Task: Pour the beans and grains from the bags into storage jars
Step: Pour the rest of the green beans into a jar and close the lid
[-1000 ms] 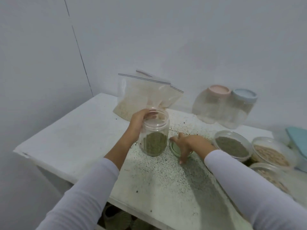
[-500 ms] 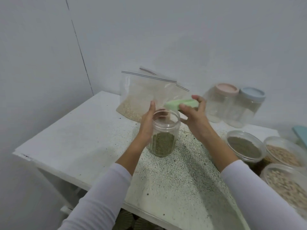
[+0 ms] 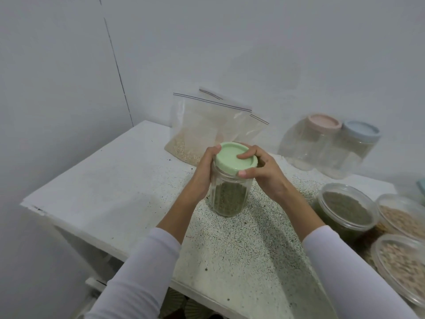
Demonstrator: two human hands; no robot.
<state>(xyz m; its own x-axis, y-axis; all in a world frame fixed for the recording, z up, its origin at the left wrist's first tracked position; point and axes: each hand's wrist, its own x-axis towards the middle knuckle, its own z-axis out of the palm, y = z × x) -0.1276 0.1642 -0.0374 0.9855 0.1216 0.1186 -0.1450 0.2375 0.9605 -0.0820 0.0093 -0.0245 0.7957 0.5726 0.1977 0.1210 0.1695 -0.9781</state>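
A clear ribbed jar (image 3: 230,194), about half full of green beans, stands upright on the speckled white table (image 3: 110,194). A pale green lid (image 3: 232,160) sits on its mouth. My left hand (image 3: 204,171) grips the jar's upper left side. My right hand (image 3: 262,169) holds the lid, fingers on top and thumb at its front rim. Behind the jar, a zip bag (image 3: 202,127) with pale grains at its bottom leans against the wall, with a second bag (image 3: 253,130) behind it.
Two empty clear jars, one with a pink lid (image 3: 324,122) and one with a blue lid (image 3: 361,131), stand at the back right. Open tubs of green beans (image 3: 345,208) and pale grains (image 3: 400,219) (image 3: 400,265) crowd the right edge. The wall runs along left and back.
My right hand picked the green lid up off the table, carried it over the jar and set it on the mouth. My left hand kept its grip on the jar.
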